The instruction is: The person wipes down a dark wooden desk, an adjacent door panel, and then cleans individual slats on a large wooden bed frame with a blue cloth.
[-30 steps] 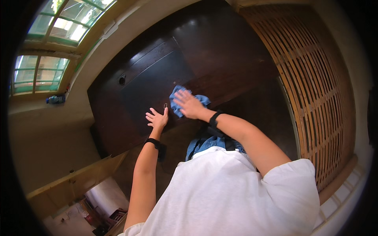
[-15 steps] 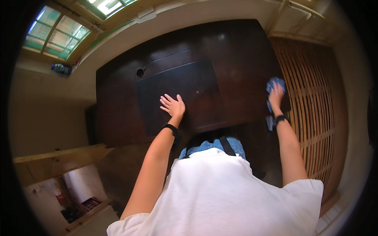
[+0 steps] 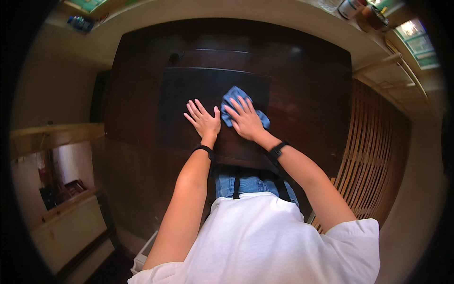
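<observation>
A dark wooden door (image 3: 302, 90) with a recessed panel (image 3: 189, 94) fills the middle of the view. My right hand (image 3: 243, 120) lies flat on a blue cloth (image 3: 234, 97), pressing it against the panel with the fingers spread. My left hand (image 3: 203, 120) rests flat and bare on the same panel just to the left of the cloth, fingers apart, almost touching the right hand. Both wrists wear dark bands.
A small dark knob (image 3: 173, 57) sits near the panel's upper left corner. A slatted wooden screen (image 3: 373, 156) stands to the right of the door. Cans (image 3: 352, 7) sit on a ledge at upper right. A pale cabinet (image 3: 71, 222) lies lower left.
My right hand has brought the blue cloth from the door's right edge back to the middle panel, beside my left hand. The view has swung, bringing the door more to the centre.
</observation>
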`<state>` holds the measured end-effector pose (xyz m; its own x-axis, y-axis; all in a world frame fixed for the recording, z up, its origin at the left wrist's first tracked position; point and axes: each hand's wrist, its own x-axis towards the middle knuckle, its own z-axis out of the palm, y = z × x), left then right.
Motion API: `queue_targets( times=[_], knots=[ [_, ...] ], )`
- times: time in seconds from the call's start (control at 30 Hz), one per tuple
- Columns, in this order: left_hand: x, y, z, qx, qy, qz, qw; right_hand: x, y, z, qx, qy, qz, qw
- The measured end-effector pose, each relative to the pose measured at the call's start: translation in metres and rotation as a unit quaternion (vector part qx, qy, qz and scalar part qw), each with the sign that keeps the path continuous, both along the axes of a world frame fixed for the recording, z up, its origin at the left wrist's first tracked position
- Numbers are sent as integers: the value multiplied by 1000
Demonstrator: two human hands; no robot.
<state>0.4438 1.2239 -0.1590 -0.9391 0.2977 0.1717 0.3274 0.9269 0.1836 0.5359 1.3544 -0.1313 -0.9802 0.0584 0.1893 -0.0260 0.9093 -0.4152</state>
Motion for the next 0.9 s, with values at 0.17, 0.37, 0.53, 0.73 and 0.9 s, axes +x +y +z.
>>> queue_targets(
  times=[0.17,0.37,0.53,0.73,0.9],
  knots=[
    [-3,-17,-11,-12,20,10,1000,-21,57,-13,16,34,2,999],
    [0,-14,-9,-39,17,16,999,135,232,-16,115,-22,-352,929],
    [0,-16,-6,-46,19,16,999,164,215,-12,97,-114,-635,758],
    [-2,-16,-10,-51,16,6,999,49,49,7,-17,-3,-224,974],
    [0,-7,-20,-20,36,-4,999,42,2,-8,-69,21,-32,997]
  ],
)
